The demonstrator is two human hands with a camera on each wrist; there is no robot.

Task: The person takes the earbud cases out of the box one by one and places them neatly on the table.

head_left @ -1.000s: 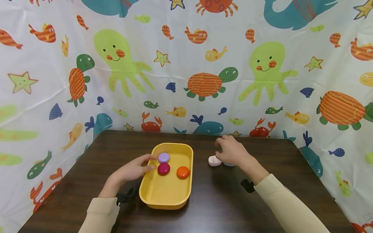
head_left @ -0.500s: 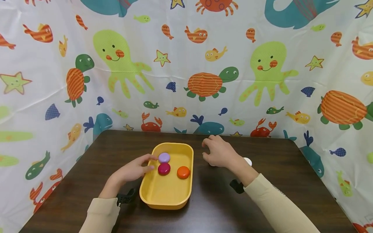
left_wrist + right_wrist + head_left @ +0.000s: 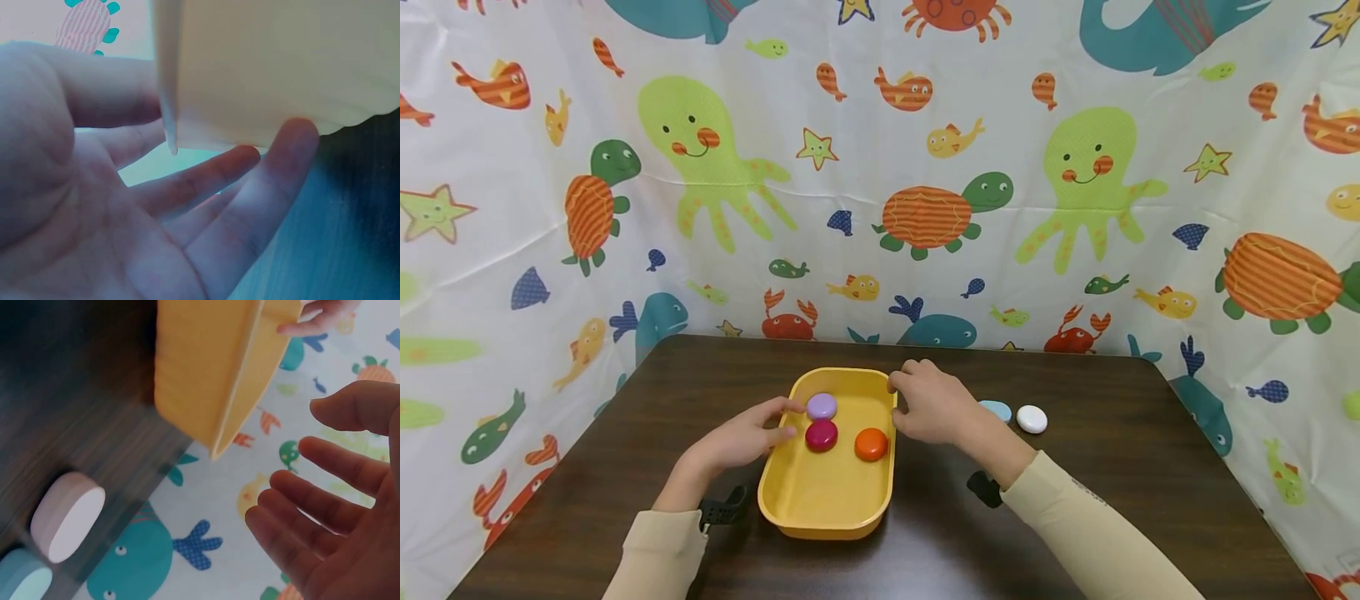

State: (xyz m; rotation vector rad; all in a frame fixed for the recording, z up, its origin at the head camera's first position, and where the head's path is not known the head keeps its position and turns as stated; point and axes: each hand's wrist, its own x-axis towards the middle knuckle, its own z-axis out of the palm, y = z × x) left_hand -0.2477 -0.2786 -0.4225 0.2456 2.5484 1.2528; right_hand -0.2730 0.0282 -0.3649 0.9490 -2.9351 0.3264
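The right hand is wide, thumb and fingers apart, with nothing seen between them. It is beside the near rim of the yellow, rounded, plastic-looking tray; I cannot tell if they touch. Left of this grip, inside the tray, lies the glossy orange round piece. The left hand has its digits on both sides of the tray's other wall; whether they press, I cannot tell. To the right of the right hand are the light-blue oblong piece and the white round piece. The step seems to be a reach into the tray; it would call for fingertips above the rim, around the orange piece.
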